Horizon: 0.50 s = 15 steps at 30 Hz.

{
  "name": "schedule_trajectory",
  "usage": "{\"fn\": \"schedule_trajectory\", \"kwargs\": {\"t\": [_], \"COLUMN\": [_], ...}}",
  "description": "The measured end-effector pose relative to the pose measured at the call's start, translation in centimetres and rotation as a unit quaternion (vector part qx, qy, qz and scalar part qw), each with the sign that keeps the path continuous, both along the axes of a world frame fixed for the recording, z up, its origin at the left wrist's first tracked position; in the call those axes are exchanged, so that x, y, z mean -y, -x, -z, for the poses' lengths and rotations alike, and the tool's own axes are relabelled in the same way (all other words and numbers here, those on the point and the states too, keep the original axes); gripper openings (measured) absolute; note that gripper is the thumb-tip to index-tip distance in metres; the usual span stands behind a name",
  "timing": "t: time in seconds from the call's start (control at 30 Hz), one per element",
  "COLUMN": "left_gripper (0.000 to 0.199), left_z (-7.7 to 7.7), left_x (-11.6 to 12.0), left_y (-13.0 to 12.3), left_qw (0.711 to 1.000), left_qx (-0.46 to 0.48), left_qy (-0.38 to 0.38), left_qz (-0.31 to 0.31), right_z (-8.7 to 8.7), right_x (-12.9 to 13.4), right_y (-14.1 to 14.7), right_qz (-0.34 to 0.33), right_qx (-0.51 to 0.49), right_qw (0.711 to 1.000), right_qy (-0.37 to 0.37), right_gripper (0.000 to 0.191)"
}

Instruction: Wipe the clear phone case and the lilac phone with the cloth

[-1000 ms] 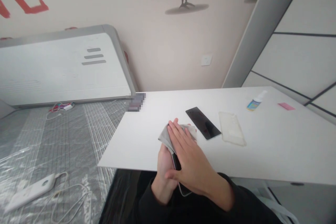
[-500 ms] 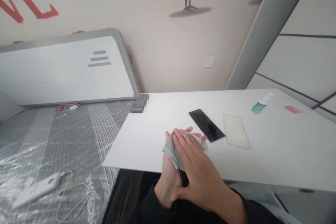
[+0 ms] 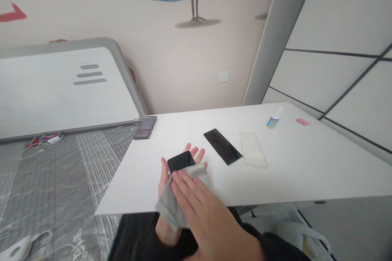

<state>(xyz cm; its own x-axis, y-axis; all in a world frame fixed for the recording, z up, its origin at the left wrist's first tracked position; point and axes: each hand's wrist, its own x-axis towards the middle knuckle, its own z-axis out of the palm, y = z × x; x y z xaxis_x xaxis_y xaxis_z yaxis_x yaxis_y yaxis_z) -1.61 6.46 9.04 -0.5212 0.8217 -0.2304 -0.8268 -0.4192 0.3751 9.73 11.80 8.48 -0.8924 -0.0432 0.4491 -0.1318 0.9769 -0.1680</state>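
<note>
A dark phone [image 3: 181,160] lies face up in my left hand [image 3: 163,177], whose fingers show beyond the phone's edges. A light grey cloth [image 3: 171,204] covers the phone's lower part. My right hand [image 3: 202,208] presses flat on the cloth, fingers together. Just right of my hands, a larger black device [image 3: 223,147] rests on the white table [image 3: 294,175]. Beside it is a clear phone case [image 3: 252,149].
A small spray bottle [image 3: 274,118] and a pink slip [image 3: 303,121] are at the table's back right. A pixelated object [image 3: 145,127] sits at the back left corner. A plastic-covered bed [image 3: 58,179] stands to the left.
My right hand and the cloth have slid down toward me, uncovering the phone's top part. The camera view has turned to the right.
</note>
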Motion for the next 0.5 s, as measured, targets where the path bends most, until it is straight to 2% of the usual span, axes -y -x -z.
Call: {"fn": "schedule_trajectory", "kwargs": {"t": [0.07,0.1,0.17,0.23,0.27,0.37,0.4,0.43,0.5], "left_gripper": [0.067,0.067,0.068,0.068,0.066,0.064,0.064,0.065,0.065], "left_z": [-0.2,-0.2,-0.2,-0.3,-0.6,-1.4,-1.4,-1.3,-0.6], "left_x": [0.2,0.3,0.3,0.2,0.1,0.0,0.0,-0.1,-0.4], "left_y": [0.5,0.5,0.2,0.1,0.3,1.1,1.2,1.0,0.2], "left_qw": [1.0,1.0,0.999,0.999,0.999,0.999,0.999,0.999,1.0], "left_qx": [0.002,0.013,0.04,0.043,0.037,0.004,0.0,0.003,0.016], "left_qy": [-0.001,0.006,0.014,-0.002,-0.002,0.002,0.006,0.009,0.006], "left_qz": [-0.02,-0.014,0.01,0.006,0.017,-0.034,-0.042,-0.034,0.003], "right_z": [-0.1,-0.1,0.0,0.2,0.5,1.6,1.9,2.1,1.9], "right_x": [0.1,-0.1,-0.6,-1.0,-0.9,-0.4,-0.3,-0.4,-1.0], "right_y": [-0.2,-0.3,-0.2,-0.2,-0.3,-0.9,-1.0,-0.9,-0.2], "right_qz": [-0.041,-0.045,-0.021,0.012,0.015,-0.028,-0.038,-0.038,-0.015], "right_qx": [0.008,0.014,0.028,0.024,0.019,0.016,0.018,0.021,0.032], "right_qw": [0.999,0.999,0.999,0.998,0.998,0.999,0.999,0.999,0.999], "right_qy": [-0.014,-0.006,0.031,0.055,0.053,0.008,0.001,0.003,0.033], "right_gripper": [0.072,0.075,0.099,0.119,0.119,0.095,0.092,0.095,0.113]}}
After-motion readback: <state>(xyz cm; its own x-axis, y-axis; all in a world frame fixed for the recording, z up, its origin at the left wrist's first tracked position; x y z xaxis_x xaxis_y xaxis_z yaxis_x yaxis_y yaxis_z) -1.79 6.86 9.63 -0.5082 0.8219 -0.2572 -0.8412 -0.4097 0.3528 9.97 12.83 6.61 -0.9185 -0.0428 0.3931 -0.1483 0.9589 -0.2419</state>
